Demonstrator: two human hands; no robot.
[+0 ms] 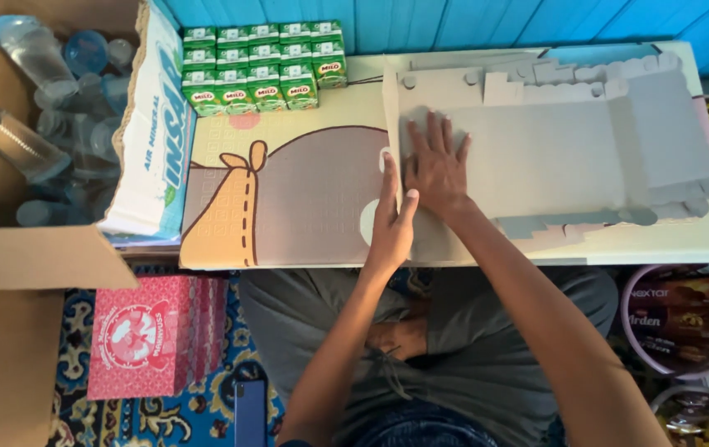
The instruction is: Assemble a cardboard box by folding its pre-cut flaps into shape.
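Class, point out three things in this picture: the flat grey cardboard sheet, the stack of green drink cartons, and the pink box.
flat grey cardboard sheet [553, 157], head view, bare middle panel.
green drink cartons [263, 66], head view, tops of the stack.
pink box [135, 335], head view, its top face.

Both forearms bare, extended forward from lower frame, converging toward centre. Left hand [391, 222]: fingers straight and together, edge-on, thumb side up. Right hand [437, 165]: palm down, flat, fingers spread. The two hands lie just beside each other, wrists near-straight.
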